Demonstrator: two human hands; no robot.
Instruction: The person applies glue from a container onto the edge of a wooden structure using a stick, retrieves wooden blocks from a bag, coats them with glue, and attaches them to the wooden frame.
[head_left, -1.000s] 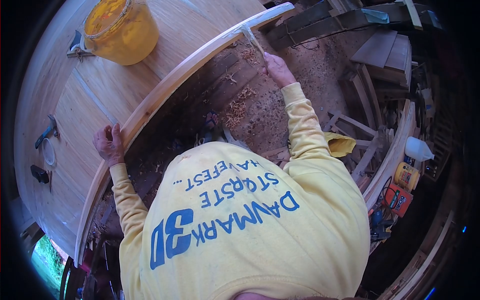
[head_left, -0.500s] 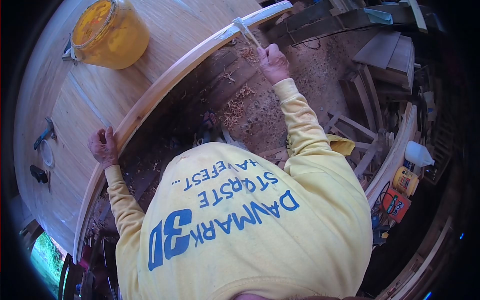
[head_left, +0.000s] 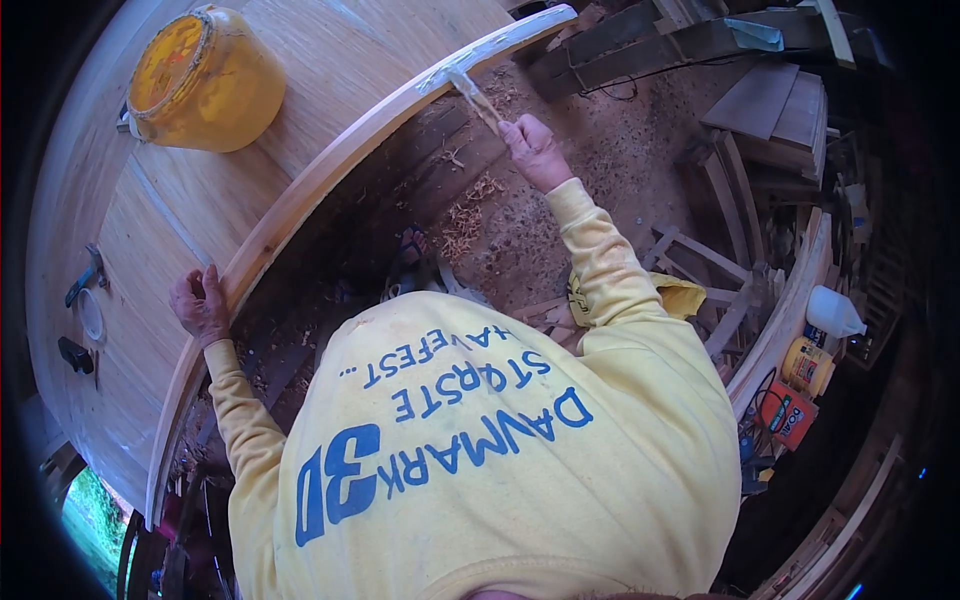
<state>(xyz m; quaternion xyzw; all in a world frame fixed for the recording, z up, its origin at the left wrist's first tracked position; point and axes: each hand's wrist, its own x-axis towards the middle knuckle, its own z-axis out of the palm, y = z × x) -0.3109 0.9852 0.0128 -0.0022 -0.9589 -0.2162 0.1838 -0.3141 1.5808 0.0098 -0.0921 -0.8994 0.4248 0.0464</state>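
My right hand [head_left: 536, 152] is closed round the handle of a paintbrush [head_left: 473, 95]. The brush's pale, coated bristles touch the curved wooden rim [head_left: 345, 148], where a whitish wet coat runs along its upper end. Further down, bare wood shows on the same rim. My left hand [head_left: 202, 306] rests at the rim's inner side, fingers loosely curled with a gap between thumb and fingers, and nothing visible in it. Broad wooden planking [head_left: 200, 190] lies beyond the rim.
A yellow bucket [head_left: 235, 95] stands on the planking. Further left are a hammer [head_left: 88, 272], a round lid-like ring [head_left: 90, 315] and a dark small object [head_left: 74, 353]. Wood shavings [head_left: 462, 225] litter the ground. At right are timber pieces [head_left: 765, 100], a white jug [head_left: 836, 312] and a red box [head_left: 788, 412].
My right hand and the brush have moved down and left along the rim, and the whitish coat reaches further that way. My left hand has shifted slightly; the view has tilted a little.
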